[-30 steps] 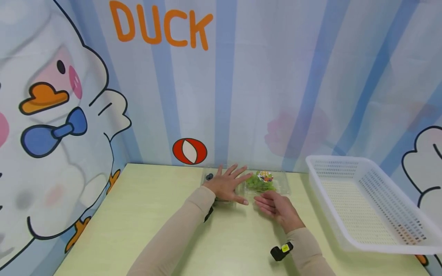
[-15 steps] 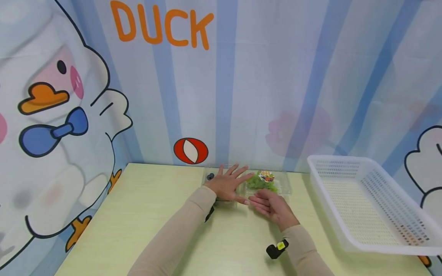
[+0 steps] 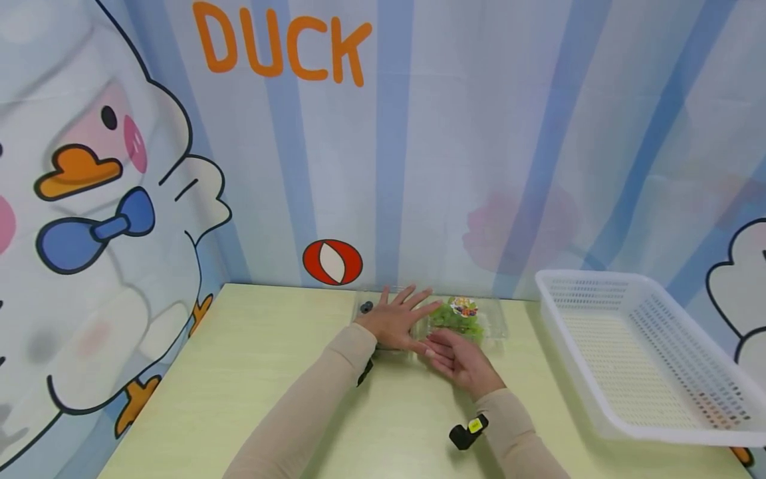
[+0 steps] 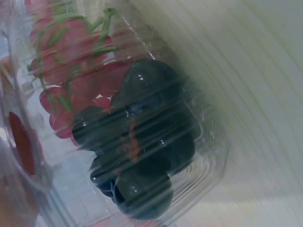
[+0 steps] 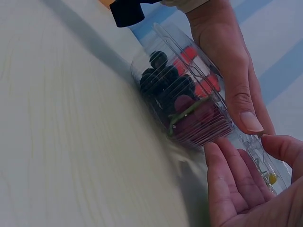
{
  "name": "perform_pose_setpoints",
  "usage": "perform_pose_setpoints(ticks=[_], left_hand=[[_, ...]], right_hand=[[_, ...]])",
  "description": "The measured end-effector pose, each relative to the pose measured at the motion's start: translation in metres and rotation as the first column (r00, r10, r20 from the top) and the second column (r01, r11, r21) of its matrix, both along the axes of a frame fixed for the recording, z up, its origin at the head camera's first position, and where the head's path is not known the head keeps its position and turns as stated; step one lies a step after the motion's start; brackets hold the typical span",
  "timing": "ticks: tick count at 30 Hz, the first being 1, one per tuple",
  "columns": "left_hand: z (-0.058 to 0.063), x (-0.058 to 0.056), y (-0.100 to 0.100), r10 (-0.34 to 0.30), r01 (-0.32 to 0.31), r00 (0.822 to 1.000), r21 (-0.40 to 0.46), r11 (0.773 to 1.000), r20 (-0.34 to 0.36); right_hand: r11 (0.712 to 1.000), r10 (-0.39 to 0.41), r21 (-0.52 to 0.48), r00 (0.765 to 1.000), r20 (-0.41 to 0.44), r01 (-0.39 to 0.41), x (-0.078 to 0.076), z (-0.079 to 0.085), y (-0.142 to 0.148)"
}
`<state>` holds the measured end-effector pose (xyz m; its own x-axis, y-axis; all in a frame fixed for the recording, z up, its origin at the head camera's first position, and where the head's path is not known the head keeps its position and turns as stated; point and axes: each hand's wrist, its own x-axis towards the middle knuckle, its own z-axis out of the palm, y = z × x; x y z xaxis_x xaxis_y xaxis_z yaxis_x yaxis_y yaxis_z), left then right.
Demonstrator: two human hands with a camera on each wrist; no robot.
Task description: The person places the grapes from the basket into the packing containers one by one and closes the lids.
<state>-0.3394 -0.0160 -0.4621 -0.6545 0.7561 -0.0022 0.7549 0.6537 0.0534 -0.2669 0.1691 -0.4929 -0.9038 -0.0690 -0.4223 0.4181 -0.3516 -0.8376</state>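
My left hand (image 3: 393,324) lies palm down with spread fingers on top of a clear plastic box (image 5: 147,66). Through its wall show dark grapes (image 4: 151,94) and red grapes (image 4: 75,42) on green stems. My right hand (image 3: 463,362) is at the box's front right corner, fingers fairly straight. Its fingertips (image 5: 213,149) are at the corner; whether they touch it I cannot tell. Its thumb is close to the left thumb. Just right of this box, a second clear box (image 3: 497,319) holds green leafy pieces (image 3: 457,322) beneath a fruit-printed sticker (image 3: 463,307).
A white perforated plastic basket (image 3: 598,392) stands on the right of the pale wooden table (image 3: 269,346). Behind the table hangs a blue-striped curtain (image 3: 439,166) with duck pictures. A black wrist camera (image 3: 467,432) sits on the right forearm.
My right hand has moved left, from in front of the leafy box to the corner of the grape box, beside the left thumb. The left hand has stayed spread on the box.
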Motion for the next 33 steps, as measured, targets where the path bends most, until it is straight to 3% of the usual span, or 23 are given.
perform_pose_setpoints(ticks=[22, 33], left_hand=[[-0.001, -0.001, 0.001, 0.006, -0.006, 1.000, 0.006, 1.000, 0.011], [-0.001, -0.001, 0.000, 0.001, -0.002, 1.000, 0.008, 1.000, 0.013]], right_hand=[[0.994, -0.097, -0.045, 0.994, 0.042, 0.098, -0.004, 0.001, -0.020], [0.994, -0.104, -0.029, 0.994, 0.034, 0.105, -0.004, -0.001, -0.019]])
